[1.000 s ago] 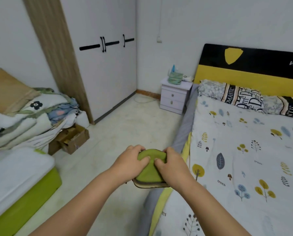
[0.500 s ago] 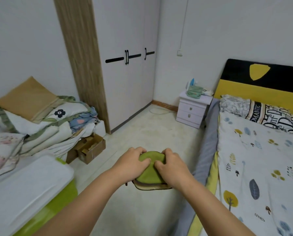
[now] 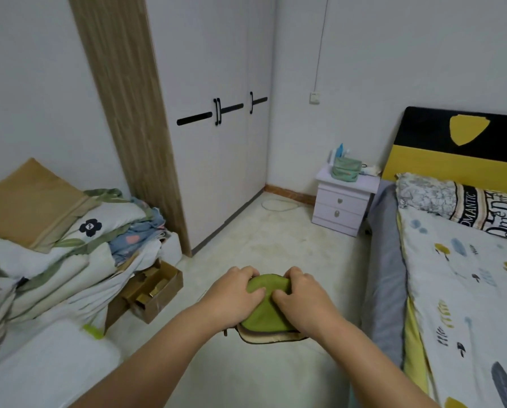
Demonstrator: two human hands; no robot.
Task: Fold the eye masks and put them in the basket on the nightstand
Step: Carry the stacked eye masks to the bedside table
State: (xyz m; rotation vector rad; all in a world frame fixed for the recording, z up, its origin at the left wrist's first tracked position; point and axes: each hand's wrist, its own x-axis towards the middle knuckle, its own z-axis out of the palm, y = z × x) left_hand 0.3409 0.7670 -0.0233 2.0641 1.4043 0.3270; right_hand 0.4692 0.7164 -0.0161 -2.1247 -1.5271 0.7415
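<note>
On the bed's pillow point(image 3: 464, 201), print reads "ROMANTIC".

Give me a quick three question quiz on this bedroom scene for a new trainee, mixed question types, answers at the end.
1. True or false: the green eye mask is held by both the left hand and the right hand.
2. Where is the basket? A) nightstand B) bed C) floor
3. Fill in: the nightstand front shows ___ drawers.

Key: 1 true; 2 A; 3 two.
</note>
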